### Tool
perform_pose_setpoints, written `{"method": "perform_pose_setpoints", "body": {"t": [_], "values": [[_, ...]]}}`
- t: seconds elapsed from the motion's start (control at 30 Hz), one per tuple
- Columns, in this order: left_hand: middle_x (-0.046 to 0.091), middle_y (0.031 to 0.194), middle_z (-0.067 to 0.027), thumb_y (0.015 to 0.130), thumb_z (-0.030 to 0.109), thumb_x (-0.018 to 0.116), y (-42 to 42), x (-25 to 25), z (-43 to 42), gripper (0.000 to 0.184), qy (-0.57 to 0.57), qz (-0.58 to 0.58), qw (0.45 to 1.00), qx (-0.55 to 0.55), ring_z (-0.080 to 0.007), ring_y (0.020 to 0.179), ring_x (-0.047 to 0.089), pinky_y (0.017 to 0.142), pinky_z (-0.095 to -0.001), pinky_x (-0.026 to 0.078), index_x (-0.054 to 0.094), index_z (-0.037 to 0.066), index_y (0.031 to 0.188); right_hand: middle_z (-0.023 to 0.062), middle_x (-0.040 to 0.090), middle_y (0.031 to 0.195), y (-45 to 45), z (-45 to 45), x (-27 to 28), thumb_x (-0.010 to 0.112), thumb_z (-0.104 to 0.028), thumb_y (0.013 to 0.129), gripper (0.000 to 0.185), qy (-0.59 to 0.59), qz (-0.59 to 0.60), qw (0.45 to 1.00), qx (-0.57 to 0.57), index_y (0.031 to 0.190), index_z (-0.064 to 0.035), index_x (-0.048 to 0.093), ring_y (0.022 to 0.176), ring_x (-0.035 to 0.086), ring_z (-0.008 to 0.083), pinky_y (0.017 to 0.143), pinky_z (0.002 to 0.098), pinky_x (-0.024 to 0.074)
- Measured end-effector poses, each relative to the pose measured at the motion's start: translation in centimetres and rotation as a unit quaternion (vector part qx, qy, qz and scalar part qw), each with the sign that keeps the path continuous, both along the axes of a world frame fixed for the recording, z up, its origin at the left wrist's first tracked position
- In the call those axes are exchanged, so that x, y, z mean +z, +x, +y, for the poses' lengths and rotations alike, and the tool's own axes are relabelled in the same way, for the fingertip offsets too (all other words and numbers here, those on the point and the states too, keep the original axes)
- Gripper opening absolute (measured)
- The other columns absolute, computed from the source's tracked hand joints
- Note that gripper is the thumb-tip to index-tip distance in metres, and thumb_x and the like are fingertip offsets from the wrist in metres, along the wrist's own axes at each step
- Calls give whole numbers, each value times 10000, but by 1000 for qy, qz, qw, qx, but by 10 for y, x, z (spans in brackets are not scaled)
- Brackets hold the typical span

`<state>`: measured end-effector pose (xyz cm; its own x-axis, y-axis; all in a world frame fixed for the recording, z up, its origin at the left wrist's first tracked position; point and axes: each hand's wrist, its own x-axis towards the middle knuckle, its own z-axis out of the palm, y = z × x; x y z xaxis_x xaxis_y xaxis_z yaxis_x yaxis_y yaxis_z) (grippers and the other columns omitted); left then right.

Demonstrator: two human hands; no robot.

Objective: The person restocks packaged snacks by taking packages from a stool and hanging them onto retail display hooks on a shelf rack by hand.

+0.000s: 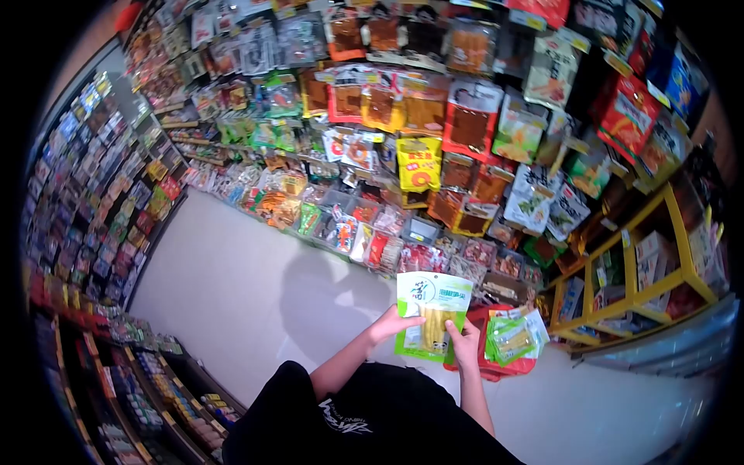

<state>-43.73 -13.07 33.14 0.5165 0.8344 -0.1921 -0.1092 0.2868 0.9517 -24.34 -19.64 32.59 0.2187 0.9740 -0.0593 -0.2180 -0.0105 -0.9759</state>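
Observation:
A green and white snack packet (421, 294) with a clear window is held up in front of my body. Long yellowish pieces show through the window. My left hand (391, 322) grips its left edge, thumb across the front. On the other side, my right hand (465, 342) holds the right edge with its thumb near the window. Just right of my right hand is a red basket (494, 374), partly hidden by the hand and packet. Similar green and white packets (513, 341) lie in it.
Hanging snack bags (418, 101) cover the shelving ahead, above bins of small packets (372, 240). A yellow-framed rack (643, 291) stands at right. Packed shelves (93, 178) line the left, with more shelving (147, 395) at lower left. Pale floor (225, 263) lies between.

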Motion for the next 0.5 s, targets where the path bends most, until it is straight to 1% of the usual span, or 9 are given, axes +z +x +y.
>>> {"method": "perform_pose_setpoints", "body": {"t": [0.07, 0.1, 0.13, 0.2, 0.23, 0.27, 0.37, 0.43, 0.5], "values": [[593, 1107, -92, 793, 108, 674, -38, 0, -2, 425, -13, 3, 999, 42, -157, 1008, 548, 877, -306, 440, 523, -10, 1173, 65, 625, 943, -33, 17, 4, 635, -54, 823, 135, 6, -13, 999, 41, 916, 43, 652, 828, 557, 111, 752, 253, 429], [595, 1103, -90, 790, 98, 676, -62, 10, -4, 422, -24, 8, 998, 62, -160, 1004, 551, 875, -306, 443, 524, -11, 1169, 65, 625, 943, -54, 23, 10, 637, -56, 823, 133, 6, -14, 998, 60, 912, 41, 655, 827, 557, 110, 751, 253, 429], [597, 1099, -88, 785, 91, 679, -86, 12, -5, 420, -35, -2, 996, 78, -160, 1001, 554, 873, -308, 445, 527, -11, 1163, 60, 630, 923, -74, 30, 4, 648, -62, 817, 121, 1, -47, 997, 68, 884, 37, 665, 821, 556, 105, 742, 249, 431], [600, 1091, -84, 774, 75, 685, -138, 21, -10, 417, -57, -24, 992, 107, -159, 995, 559, 870, -312, 448, 532, -10, 1153, 61, 636, 902, -122, 39, 4, 655, -63, 813, 124, -9, -42, 992, 115, 878, 42, 666, 819, 559, 105, 740, 250, 434], [601, 1088, -82, 772, 71, 686, -163, 22, -11, 415, -50, -24, 991, 124, -159, 990, 562, 866, -311, 449, 534, -9, 1149, 62, 638, 892, -147, 44, 9, 659, -64, 810, 126, -14, -41, 989, 138, 875, 44, 666, 819, 560, 106, 738, 251, 436], [602, 1084, -81, 769, 67, 687, -190, 20, -13, 414, -42, -25, 989, 140, -159, 985, 565, 863, -310, 450, 535, -9, 1146, 68, 646, 870, -173, 46, 15, 662, -65, 810, 130, -13, -68, 987, 145, 878, 45, 668, 796, 564, 111, 730, 252, 442], [604, 1067, -81, 760, 67, 694, -262, 18, -17, 421, -22, -30, 981, 189, -157, 966, 571, 846, -305, 456, 537, -10, 1143, 31, 652, 818, -250, 55, 19, 655, -62, 818, 113, 46, -82, 982, 161, 871, 35, 677, 700, 535, 70, 646, 223, 425], [605, 1061, -83, 754, 75, 702, -305, 18, -28, 429, -20, -35, 975, 218, -155, 963, 571, 842, -304, 456, 538, -9, 1142, 36, 652, 812, -295, 52, 26, 650, -55, 820, 115, 48, -84, 979, 179, 885, 35, 676, 702, 536, 72, 645, 223, 427], [604, 1059, -87, 752, 101, 710, -346, 13, -32, 439, -8, -39, 976, 215, -157, 963, 568, 842, -307, 457, 534, -16, 1137, 41, 651, 814, -334, 53, 23, 649, -54, 821, 117, 27, -77, 977, 197, 888, 39, 675, 709, 539, 75, 646, 225, 429]]}}
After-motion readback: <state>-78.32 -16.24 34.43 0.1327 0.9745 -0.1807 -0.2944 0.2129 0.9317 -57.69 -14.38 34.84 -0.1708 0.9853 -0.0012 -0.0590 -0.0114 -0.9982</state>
